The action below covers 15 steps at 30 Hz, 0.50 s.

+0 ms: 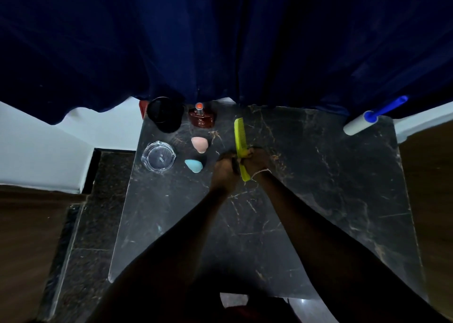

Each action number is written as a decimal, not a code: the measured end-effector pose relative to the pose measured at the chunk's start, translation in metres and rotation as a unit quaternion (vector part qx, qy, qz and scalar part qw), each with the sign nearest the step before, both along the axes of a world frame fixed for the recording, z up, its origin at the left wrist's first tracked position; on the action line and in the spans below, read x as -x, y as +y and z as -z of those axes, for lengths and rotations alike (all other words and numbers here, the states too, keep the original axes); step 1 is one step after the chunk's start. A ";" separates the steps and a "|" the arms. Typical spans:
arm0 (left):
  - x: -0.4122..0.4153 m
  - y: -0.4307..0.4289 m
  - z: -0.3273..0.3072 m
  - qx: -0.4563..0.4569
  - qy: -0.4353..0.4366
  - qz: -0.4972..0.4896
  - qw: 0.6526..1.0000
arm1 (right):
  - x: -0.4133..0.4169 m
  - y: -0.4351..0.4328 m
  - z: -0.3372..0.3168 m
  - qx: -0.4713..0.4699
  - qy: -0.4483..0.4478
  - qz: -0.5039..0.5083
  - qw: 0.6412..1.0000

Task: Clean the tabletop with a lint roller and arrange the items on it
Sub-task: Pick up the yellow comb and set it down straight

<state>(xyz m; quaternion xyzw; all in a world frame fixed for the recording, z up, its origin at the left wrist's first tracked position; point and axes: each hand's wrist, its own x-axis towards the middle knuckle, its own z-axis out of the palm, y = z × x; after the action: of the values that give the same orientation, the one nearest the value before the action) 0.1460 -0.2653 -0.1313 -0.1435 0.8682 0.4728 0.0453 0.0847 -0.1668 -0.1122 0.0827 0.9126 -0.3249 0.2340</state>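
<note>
Head view: slim lime-green comb (239, 136), pinching grip of right hand (255, 159); left hand (226, 169) unclear

The dark marbled worktop (331, 195) carries a black cup (164, 116) at its far left corner. Just beside the cup stands a brown perfume bottle (202, 117). Nearer lie a pink sponge (199, 144), a blue sponge (193, 165) and a clear glass ashtray (158, 156). A lint roller (362, 124) lies at the far right corner.

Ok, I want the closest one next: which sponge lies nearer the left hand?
The blue sponge, beside the left hand; the pink sponge sits farther back.
</note>
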 end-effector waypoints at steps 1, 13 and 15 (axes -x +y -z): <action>0.003 -0.001 0.001 0.006 -0.008 -0.003 1.000 | 0.001 -0.003 0.001 -0.004 0.002 -0.001 1.000; 0.012 -0.009 0.000 0.032 -0.050 -0.022 0.998 | 0.000 -0.014 0.014 -0.011 0.008 0.017 1.000; 0.012 -0.009 0.001 0.042 -0.046 -0.014 0.998 | -0.001 -0.013 0.015 -0.018 0.006 0.030 0.999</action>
<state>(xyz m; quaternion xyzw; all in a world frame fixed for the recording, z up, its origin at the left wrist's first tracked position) 0.1340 -0.2740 -0.1319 -0.1792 0.8821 0.4295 0.0724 0.0853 -0.1796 -0.1277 0.1125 0.9167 -0.3160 0.2174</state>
